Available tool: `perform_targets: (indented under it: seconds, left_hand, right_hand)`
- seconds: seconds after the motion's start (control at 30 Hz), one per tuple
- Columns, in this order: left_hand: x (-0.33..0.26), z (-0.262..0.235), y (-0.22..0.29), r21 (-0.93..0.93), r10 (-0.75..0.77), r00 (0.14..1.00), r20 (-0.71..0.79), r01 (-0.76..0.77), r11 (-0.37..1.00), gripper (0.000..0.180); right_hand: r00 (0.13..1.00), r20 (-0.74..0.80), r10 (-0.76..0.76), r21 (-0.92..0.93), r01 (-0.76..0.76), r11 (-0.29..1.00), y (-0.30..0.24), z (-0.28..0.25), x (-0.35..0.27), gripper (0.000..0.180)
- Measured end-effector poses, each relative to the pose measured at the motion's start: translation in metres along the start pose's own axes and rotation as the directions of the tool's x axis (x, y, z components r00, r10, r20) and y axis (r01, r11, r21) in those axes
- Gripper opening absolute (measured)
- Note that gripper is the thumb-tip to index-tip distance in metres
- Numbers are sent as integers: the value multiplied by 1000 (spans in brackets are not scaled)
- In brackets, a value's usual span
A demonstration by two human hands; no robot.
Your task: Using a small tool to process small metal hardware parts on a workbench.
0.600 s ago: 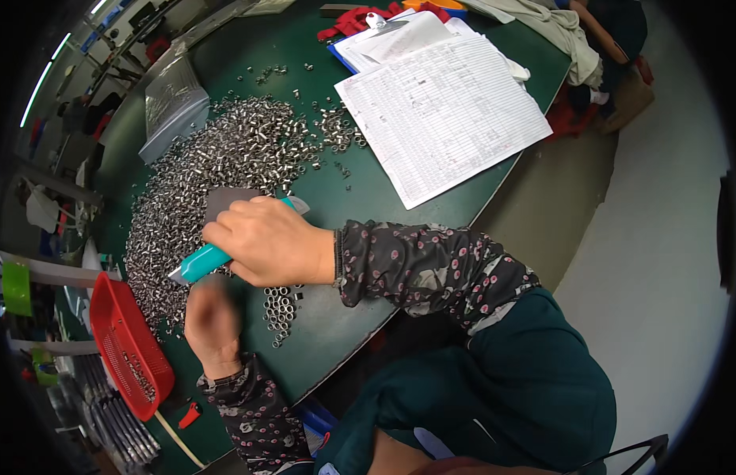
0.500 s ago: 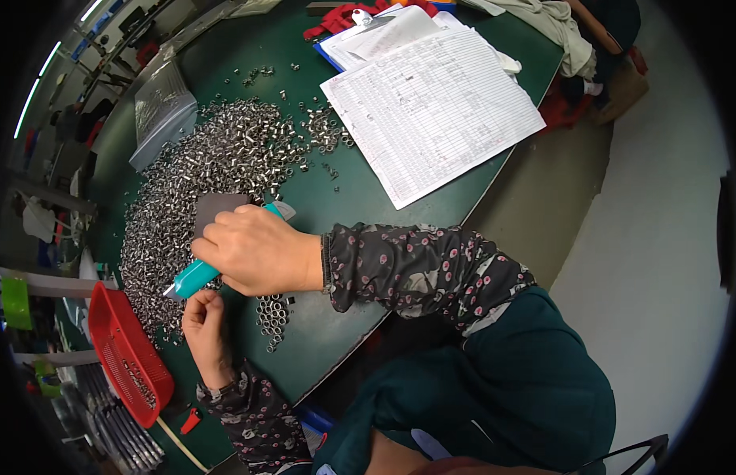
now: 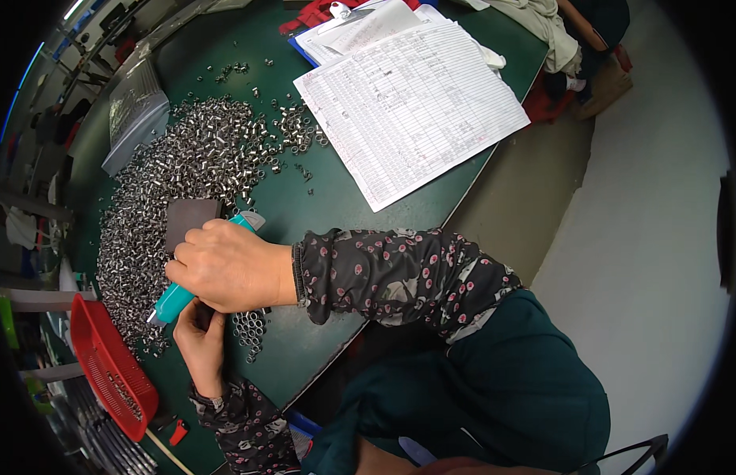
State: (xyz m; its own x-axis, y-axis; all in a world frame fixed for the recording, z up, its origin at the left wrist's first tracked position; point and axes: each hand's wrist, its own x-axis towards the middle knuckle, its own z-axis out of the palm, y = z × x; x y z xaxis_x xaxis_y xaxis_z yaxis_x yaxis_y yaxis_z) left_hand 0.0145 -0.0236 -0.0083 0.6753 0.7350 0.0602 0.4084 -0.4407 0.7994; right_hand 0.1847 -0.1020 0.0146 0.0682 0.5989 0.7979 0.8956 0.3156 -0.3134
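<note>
My right hand (image 3: 229,267) is closed around a teal-handled tool (image 3: 176,303) with a pale pointed tip and a grey rounded end. That tip points down and left, just above my left hand. My left hand (image 3: 200,344) is pinched under the right one, thumb against fingers; what it holds, if anything, is too small or hidden to tell. A large heap of small silvery metal rings (image 3: 146,206) spreads beyond and left of both hands. On the heap's near edge lies a flat dark brown block (image 3: 192,222), partly behind my right hand. A small group of rings (image 3: 249,336) sits right of my left hand.
A red plastic basket (image 3: 106,348) with some rings stands at the left, with a small red clip-like piece (image 3: 178,431) nearby. Printed sheets (image 3: 415,111) on a blue clipboard lie far right. A clear plastic bag (image 3: 134,119) lies behind the heap on the green table (image 3: 304,348).
The whole view has shifted slightly, so the table things sit further left. My right hand has moved a little nearer, uncovering more of the dark block, and now overlaps my left fingertips.
</note>
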Motion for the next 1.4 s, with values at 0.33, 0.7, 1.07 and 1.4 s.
perform_targets:
  seconds: [0.33,0.7,1.07,1.4]
  left_hand:
    - [-1,10,5,-9,50,998,-42,-51,999,20]
    - [0,-5,-17,-407,-134,987,-85,88,909,15]
    - [5,-44,-43,-952,61,993,98,75,298,28]
    - [3,-43,-26,-992,-80,997,9,19,121,20]
  right_hand:
    - [1000,3,-16,-7,16,1000,-3,0,0,13]
    - [999,39,-15,1,15,1000,-5,0,0,11]
    - [996,90,1,-4,0,1000,-6,-1,-3,10]
    - [987,133,95,71,-105,992,-11,-1,-5,26]
